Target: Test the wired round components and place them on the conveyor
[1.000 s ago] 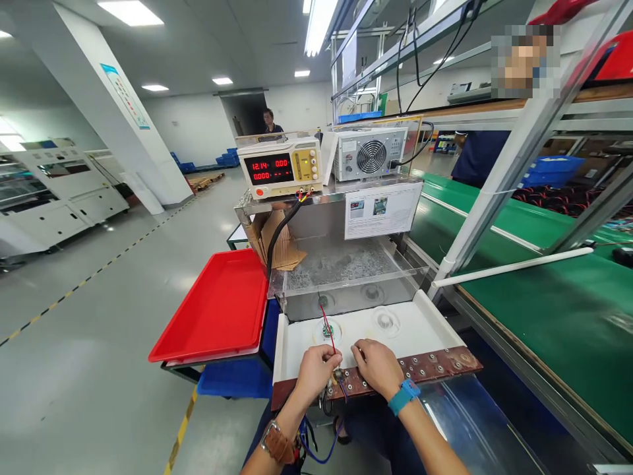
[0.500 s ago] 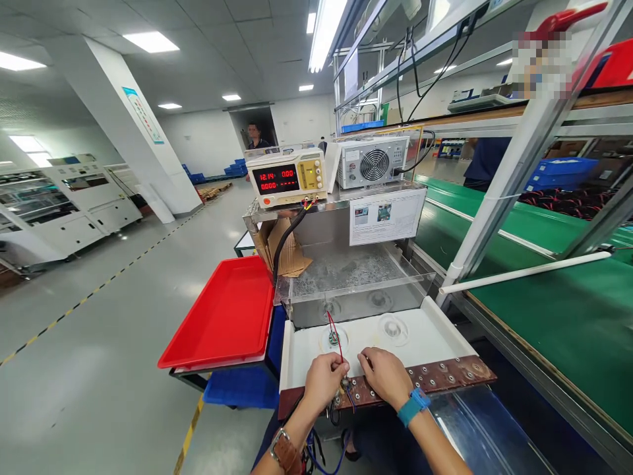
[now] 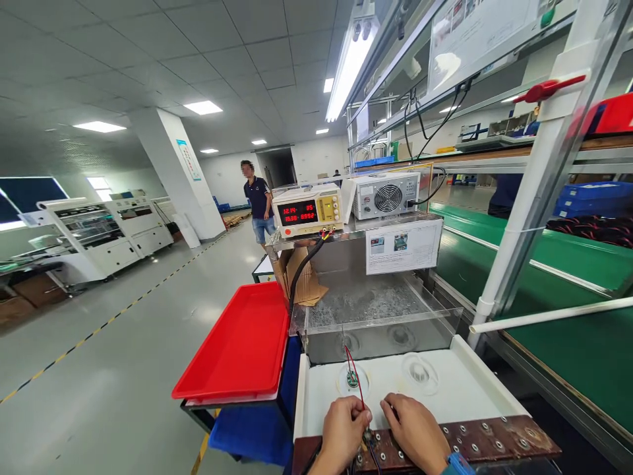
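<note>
One red wire [image 3: 359, 380], left hand [image 3: 343, 427] pinching it, right hand's [image 3: 414, 427] grip unclear, twelve-o'clock digital meter [image 3: 301, 212] lit: seemingly connected, release remaining!

Seeing red on the thin wire [image 3: 358, 379], green on the round board [image 3: 353, 379], white on the work tray [image 3: 479, 396], red-brown dotted with silvery studs [image 3: 475, 447] on the front strip [image 3: 497, 435], plain red on the side tray [image 3: 242, 349], red digits [image 3: 291, 211] on cream meter [image 3: 309, 229], yellow-and-black stripes on floor tape [image 3: 106, 322].
</note>
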A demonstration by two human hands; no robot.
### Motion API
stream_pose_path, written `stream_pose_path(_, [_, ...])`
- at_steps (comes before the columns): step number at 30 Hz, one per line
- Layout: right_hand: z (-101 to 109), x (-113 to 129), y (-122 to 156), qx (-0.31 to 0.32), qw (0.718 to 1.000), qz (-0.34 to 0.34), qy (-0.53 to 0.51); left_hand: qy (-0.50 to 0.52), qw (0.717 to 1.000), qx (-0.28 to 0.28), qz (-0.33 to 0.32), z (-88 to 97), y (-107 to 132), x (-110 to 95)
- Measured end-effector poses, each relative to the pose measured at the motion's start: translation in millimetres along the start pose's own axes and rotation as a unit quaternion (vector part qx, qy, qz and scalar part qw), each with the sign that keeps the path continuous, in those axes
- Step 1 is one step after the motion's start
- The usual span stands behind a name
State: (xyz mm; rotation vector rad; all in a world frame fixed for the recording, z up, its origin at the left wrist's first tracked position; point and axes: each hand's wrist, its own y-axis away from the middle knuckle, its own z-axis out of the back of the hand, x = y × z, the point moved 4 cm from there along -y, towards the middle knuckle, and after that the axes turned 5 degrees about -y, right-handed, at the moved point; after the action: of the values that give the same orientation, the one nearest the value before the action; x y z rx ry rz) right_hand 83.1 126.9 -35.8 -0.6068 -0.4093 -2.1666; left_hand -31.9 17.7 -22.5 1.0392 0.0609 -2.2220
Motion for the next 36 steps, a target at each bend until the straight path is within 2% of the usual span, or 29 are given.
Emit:
stream_pose_path(25, [-0.7,0.0,-1.3,0.001,1.000,0.000,0.017,-0.010,1.000,-0.010,0.003,-1.7,-2.5,4.7])
stream_pose_path(36, [5.7,-2.7,-1.9,-0.012,1.000,0.010,-0.020,-0.013,1.000,0.007,-0.002,2.1,0.6,-3.4])
